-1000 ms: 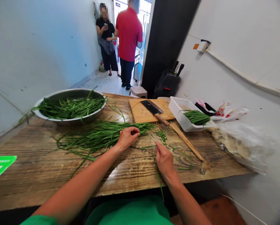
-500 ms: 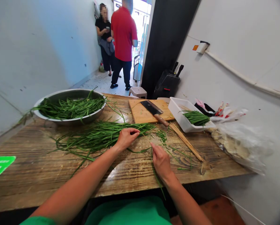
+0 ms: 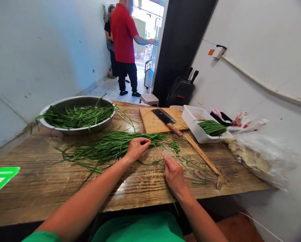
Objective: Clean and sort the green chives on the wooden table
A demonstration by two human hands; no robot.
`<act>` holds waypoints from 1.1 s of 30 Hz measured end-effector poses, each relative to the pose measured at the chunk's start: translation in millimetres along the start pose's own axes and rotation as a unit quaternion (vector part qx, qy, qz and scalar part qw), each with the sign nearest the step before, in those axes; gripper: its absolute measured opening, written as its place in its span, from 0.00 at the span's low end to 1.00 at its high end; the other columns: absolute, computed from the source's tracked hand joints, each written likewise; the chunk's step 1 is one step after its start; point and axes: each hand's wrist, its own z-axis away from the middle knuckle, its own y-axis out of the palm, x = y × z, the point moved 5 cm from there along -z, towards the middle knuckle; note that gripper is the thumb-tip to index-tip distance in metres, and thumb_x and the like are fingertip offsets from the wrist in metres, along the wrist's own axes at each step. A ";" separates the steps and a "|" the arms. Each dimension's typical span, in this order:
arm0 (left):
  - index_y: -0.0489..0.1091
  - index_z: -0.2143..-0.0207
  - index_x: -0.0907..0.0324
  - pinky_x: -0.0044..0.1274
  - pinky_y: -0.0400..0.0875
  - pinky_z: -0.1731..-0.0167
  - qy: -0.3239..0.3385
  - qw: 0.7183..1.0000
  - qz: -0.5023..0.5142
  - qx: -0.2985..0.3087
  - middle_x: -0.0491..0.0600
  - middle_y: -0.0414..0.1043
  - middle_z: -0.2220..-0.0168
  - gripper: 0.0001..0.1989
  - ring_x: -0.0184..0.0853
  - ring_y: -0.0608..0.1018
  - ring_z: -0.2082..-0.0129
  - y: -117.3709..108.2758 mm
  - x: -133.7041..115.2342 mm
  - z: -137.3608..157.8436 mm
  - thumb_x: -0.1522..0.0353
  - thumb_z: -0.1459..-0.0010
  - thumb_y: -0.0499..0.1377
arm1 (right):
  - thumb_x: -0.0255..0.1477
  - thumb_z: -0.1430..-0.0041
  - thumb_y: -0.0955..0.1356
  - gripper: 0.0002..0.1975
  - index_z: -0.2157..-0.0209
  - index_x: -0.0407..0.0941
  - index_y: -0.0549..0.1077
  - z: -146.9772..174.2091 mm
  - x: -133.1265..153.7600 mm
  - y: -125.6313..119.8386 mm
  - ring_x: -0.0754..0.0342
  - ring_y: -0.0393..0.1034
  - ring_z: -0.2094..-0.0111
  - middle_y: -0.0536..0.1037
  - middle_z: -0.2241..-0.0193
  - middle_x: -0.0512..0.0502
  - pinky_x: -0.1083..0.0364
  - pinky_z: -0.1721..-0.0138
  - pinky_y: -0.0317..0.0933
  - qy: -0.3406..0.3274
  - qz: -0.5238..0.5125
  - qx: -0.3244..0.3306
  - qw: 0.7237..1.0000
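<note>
right hand (image 3: 174, 173) pinched a drooping garlic chive (image 3: 170, 194)
left hand (image 3: 136, 148) curled at the chive pile (image 3: 100, 148), its grip unclear; a light pinch likely suited thin leaves.

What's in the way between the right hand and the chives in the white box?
Chopped green bits and a bundle of skewers lie on the table between the right hand and the chives in the white plastic box. They lie low, so a hand could probably pass over them.

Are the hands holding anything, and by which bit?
The right hand seems to pinch a green stalk where it starts hanging down. Whether the left hand holds anything can't be told.
</note>
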 end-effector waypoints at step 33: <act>0.76 0.71 0.55 0.27 0.63 0.61 0.141 0.986 -0.089 -0.008 0.48 0.76 0.69 0.06 0.34 0.74 0.66 5.9 -25.3 16.5 0.67 0.51 0.58 | 0.22 0.40 0.56 0.19 0.50 0.41 0.67 -3.2 2.1 -1.3 0.52 0.70 0.60 0.75 0.62 0.39 0.54 0.60 0.65 0.000 -0.008 -0.032 0.999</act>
